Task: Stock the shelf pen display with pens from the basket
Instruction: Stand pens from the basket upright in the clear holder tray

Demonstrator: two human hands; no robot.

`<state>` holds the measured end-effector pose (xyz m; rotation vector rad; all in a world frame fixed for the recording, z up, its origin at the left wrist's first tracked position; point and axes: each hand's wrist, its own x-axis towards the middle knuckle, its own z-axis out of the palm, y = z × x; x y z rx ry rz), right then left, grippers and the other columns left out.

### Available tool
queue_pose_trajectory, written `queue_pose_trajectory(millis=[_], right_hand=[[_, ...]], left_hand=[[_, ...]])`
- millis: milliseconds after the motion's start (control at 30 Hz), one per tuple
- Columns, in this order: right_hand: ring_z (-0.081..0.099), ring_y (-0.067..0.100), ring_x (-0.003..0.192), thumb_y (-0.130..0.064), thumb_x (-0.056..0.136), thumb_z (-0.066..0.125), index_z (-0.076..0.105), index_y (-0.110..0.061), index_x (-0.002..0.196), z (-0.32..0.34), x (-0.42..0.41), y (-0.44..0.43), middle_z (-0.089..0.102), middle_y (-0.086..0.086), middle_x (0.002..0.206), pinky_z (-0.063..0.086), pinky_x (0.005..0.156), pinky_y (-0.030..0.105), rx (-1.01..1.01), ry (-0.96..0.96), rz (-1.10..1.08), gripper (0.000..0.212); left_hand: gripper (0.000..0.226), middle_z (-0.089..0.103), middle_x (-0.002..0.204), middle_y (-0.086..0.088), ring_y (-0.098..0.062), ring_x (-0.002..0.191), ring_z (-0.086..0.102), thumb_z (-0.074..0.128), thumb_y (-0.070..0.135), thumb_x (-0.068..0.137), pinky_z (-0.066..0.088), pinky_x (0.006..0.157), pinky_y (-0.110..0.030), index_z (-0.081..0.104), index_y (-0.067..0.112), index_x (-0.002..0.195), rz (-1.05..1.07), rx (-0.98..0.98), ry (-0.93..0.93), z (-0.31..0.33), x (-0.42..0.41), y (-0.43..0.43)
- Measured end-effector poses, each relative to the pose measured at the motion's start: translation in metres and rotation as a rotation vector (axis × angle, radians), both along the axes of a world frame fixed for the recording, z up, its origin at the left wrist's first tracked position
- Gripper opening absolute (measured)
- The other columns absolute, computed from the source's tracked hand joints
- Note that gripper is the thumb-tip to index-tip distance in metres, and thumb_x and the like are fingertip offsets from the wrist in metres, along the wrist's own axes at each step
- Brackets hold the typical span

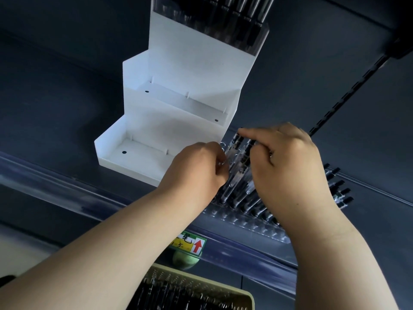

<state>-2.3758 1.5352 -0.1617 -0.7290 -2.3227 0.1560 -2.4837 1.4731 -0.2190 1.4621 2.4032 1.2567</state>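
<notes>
A clear plastic pen display [250, 222] with rows of holes stands on the dark shelf, with several black-capped clear pens [237, 171] upright in it. My left hand [196, 168] grips the pens from the left, fingers curled against them. My right hand [288, 157] pinches the top of a pen, index finger stretched over the caps. More pens [339, 186] stick out of the display behind my right hand. The yellow-green basket [245, 296] at the bottom holds several dark pens.
A white stepped display stand [178, 113] sits left of the pen display, its two lower tiers bare and its top tier filled with dark pens. A price label with a red arrow [192, 242] hangs on the shelf edge. A slotted upright rail [348, 92] runs at the right.
</notes>
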Motion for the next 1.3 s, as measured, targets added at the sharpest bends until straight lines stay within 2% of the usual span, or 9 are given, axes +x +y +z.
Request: queue_pose_trajectory(millis=[267,367,467,600,700,867,1033,1200,1300], right_hand=[[0.054,0.031,0.093,-0.013,0.079,0.036,0.068,-0.021,0.113,0.001,0.002,-0.004,0.064,0.007,0.094,0.046,0.082,0.035,0.005,-0.005,0.002,0.047],[0.055,0.031,0.092,-0.012,0.079,0.037,0.069,-0.018,0.111,0.001,0.003,-0.009,0.065,0.008,0.094,0.047,0.081,0.036,0.036,0.005,0.008,0.045],[0.055,0.030,0.087,-0.013,0.080,0.036,0.070,-0.016,0.108,-0.001,0.006,-0.016,0.065,0.007,0.090,0.046,0.077,0.032,0.083,0.029,0.006,0.044],[0.055,0.026,0.083,-0.017,0.079,0.034,0.071,-0.013,0.103,-0.006,0.017,-0.036,0.063,0.005,0.085,0.041,0.074,0.026,0.122,0.040,0.004,0.044],[0.056,0.027,0.079,-0.014,0.079,0.038,0.072,-0.009,0.092,-0.017,0.031,-0.057,0.062,0.007,0.080,0.046,0.068,0.029,0.133,0.028,0.040,0.037],[0.059,0.025,0.075,-0.012,0.079,0.043,0.070,-0.011,0.089,-0.057,0.061,-0.086,0.061,0.005,0.081,0.046,0.050,0.028,-0.005,-0.155,0.002,0.029],[0.054,0.018,0.101,-0.019,0.093,0.040,0.059,-0.020,0.119,-0.086,0.085,-0.116,0.055,0.000,0.116,0.049,0.071,0.030,-0.351,-0.503,-0.120,0.032],[0.059,0.024,0.093,-0.025,0.093,0.038,0.058,-0.023,0.117,-0.112,0.090,-0.143,0.055,0.002,0.114,0.050,0.074,0.031,-0.508,-0.687,-0.155,0.031],[0.061,0.026,0.091,-0.025,0.092,0.041,0.059,-0.020,0.116,-0.131,0.084,-0.151,0.062,0.006,0.110,0.053,0.075,0.032,-0.607,-0.801,-0.170,0.030]], left_hand=[[0.015,0.060,0.080,0.002,-0.015,0.071,0.053,0.060,0.027,0.089,0.037,0.064,-0.021,0.064,0.014,0.096,0.006,0.001,0.022,0.001,-0.003,-0.001],[0.021,0.064,0.087,0.000,-0.016,0.075,0.053,0.062,0.029,0.088,0.042,0.068,-0.024,0.062,0.014,0.103,-0.003,-0.028,0.022,0.005,-0.006,-0.004],[0.027,0.057,0.084,0.003,-0.015,0.075,0.051,0.062,0.032,0.087,0.043,0.071,-0.025,0.061,0.014,0.107,-0.003,-0.045,0.058,0.010,-0.008,-0.012],[0.016,0.053,0.080,0.004,-0.017,0.075,0.052,0.059,0.026,0.089,0.043,0.068,-0.026,0.062,0.014,0.100,-0.031,-0.047,0.148,0.016,-0.004,-0.034],[0.007,0.058,0.083,0.000,-0.021,0.079,0.057,0.055,0.018,0.088,0.047,0.070,-0.032,0.062,0.016,0.090,-0.064,-0.092,0.189,0.016,0.002,-0.055],[0.011,0.060,0.093,0.000,-0.020,0.088,0.056,0.051,0.021,0.091,0.041,0.069,-0.028,0.060,0.019,0.097,-0.124,-0.282,0.253,0.005,0.014,-0.094],[0.017,0.060,0.105,0.001,-0.023,0.096,0.056,0.044,0.023,0.094,0.043,0.072,-0.031,0.058,0.023,0.103,-0.187,-0.492,0.376,-0.025,0.028,-0.125],[0.017,0.059,0.107,-0.001,-0.027,0.098,0.058,0.048,0.016,0.090,0.044,0.072,-0.033,0.058,0.020,0.102,-0.195,-0.751,0.317,-0.071,0.044,-0.156],[0.026,0.059,0.113,-0.005,-0.029,0.102,0.059,0.048,0.005,0.085,0.049,0.081,-0.036,0.056,0.017,0.107,-0.208,-0.914,0.253,-0.097,0.060,-0.172]])
